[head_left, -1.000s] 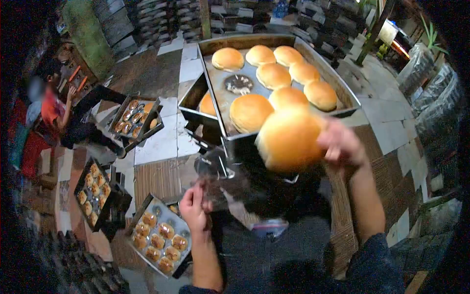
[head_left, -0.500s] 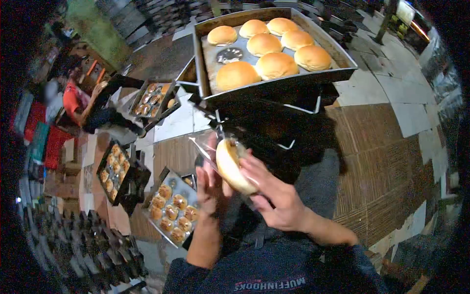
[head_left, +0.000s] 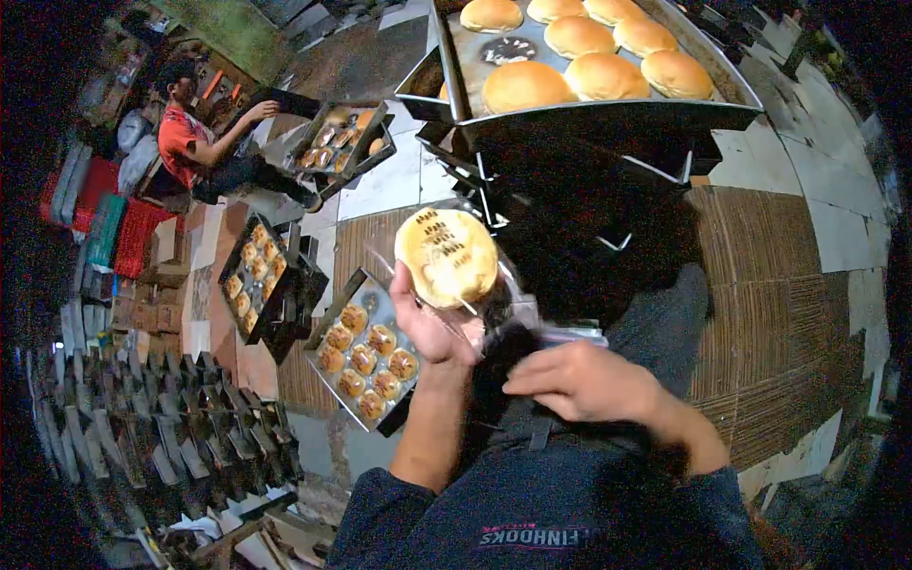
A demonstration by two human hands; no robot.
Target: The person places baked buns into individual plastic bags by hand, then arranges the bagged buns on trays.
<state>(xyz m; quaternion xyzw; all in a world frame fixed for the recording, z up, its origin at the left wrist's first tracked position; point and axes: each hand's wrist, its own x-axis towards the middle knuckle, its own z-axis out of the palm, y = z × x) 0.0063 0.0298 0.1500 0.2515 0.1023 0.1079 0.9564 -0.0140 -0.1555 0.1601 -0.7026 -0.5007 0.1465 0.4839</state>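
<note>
Nearest is the person's dark shirt (head_left: 532, 499), with lettering across it. Just above it is the right hand (head_left: 584, 382); its fingers are bent and lie close together, but the hand is blurred, so I cannot tell if this grip pinches something. Just beyond these fingers lies a flat packet (head_left: 581, 335). The left hand (head_left: 437, 331) is turned up and its grip is closed around one bun (head_left: 446, 258), with the thumb along the left edge. The bun is tilted, so that a pale face with rows of dark marks looks to the camera, and clear plastic (head_left: 510, 285) shows around its edge. To the left of this hand is a low tray (head_left: 387, 313) with small glazed buns (head_left: 363, 358). Ahead, higher up, there is a large tray (head_left: 608, 116) with big golden buns (head_left: 606, 78) and a dark round patch (head_left: 508, 50) on its base. Farther to the left, a narrow tray of buns (head_left: 252, 277) is raised above the floor (head_left: 760, 313). Beyond it a second person (head_left: 185, 142) in an orange-red shirt sits near another tray (head_left: 354, 174) of buns, with one hand (head_left: 261, 110) reaching above it. Behind this person's back are a red crate (head_left: 142, 249) and a green crate (head_left: 104, 235).
</note>
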